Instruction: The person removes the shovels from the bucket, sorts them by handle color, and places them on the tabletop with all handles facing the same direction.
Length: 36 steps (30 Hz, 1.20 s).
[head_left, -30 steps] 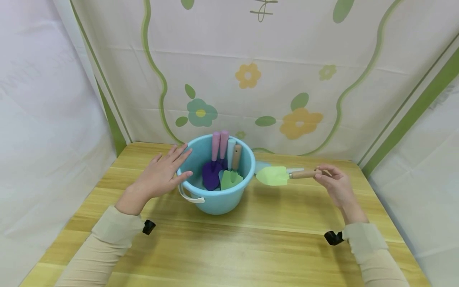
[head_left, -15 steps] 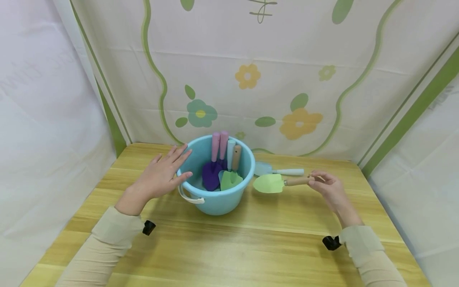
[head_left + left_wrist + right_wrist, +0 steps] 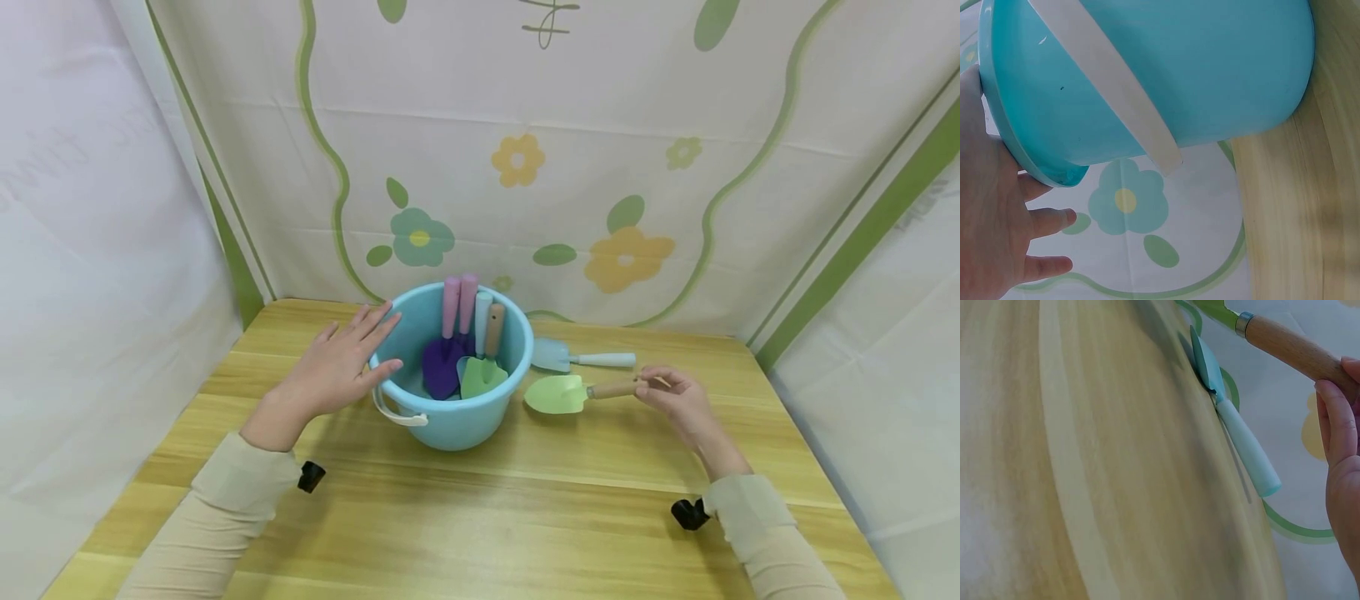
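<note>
My right hand (image 3: 681, 410) pinches the end of the wooden handle of a green trowel (image 3: 557, 395), whose blade points left toward the bucket. In the right wrist view this wooden handle (image 3: 1291, 347) is held above the table, and only a sliver of the blade shows. My left hand (image 3: 330, 368) rests on the left rim of a light blue bucket (image 3: 459, 429), its fingers spread and straight. Inside the bucket several small garden tools lean: pink-handled ones with purple blades (image 3: 441, 367), a light blue handle (image 3: 483, 323), and a wooden-handled green shovel (image 3: 483, 377).
A light blue trowel (image 3: 606, 360) lies on the wooden table (image 3: 480, 533) behind the held one, right of the bucket. The bucket's white handle (image 3: 401, 417) hangs at its front left. A flower-patterned cloth (image 3: 420, 150) stands behind the table.
My right hand has moved left and toward me with the green trowel, uncovering the light blue trowel behind it. The left hand and the bucket have stayed in place.
</note>
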Tool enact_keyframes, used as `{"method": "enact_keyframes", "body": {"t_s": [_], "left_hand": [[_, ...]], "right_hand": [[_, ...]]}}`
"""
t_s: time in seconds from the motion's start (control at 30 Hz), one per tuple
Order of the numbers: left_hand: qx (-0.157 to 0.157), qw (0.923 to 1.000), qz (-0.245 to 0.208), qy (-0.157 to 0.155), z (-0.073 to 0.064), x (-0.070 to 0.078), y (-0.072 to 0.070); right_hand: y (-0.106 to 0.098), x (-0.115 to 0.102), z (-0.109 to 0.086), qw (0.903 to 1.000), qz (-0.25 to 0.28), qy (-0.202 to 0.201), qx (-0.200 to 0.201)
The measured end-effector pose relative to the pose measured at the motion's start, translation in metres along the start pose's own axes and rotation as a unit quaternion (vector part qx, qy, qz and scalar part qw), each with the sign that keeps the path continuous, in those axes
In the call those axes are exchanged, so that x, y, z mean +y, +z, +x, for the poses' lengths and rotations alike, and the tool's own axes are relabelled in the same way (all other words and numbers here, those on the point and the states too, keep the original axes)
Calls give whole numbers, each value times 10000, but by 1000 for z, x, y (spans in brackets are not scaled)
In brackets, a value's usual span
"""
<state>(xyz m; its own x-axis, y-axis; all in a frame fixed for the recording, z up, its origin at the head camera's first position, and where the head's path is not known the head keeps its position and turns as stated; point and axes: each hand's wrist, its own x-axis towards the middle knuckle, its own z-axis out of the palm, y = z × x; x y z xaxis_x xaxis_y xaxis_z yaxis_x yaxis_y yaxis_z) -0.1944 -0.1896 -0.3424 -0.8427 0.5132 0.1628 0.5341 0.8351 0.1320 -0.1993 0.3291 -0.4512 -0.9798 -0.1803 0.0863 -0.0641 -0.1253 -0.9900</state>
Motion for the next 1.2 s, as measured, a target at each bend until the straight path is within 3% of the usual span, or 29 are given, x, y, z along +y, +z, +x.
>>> {"method": "enact_keyframes", "body": {"t_s": [0.53, 1.2], "left_hand": [[10, 10000, -17, 17, 0, 1, -1], [17, 10000, -28, 27, 0, 0, 0]], "right_hand": [[1, 8, -1, 9998, -153, 4, -154], [-4, 19, 2, 9988, -347, 292, -160]]}}
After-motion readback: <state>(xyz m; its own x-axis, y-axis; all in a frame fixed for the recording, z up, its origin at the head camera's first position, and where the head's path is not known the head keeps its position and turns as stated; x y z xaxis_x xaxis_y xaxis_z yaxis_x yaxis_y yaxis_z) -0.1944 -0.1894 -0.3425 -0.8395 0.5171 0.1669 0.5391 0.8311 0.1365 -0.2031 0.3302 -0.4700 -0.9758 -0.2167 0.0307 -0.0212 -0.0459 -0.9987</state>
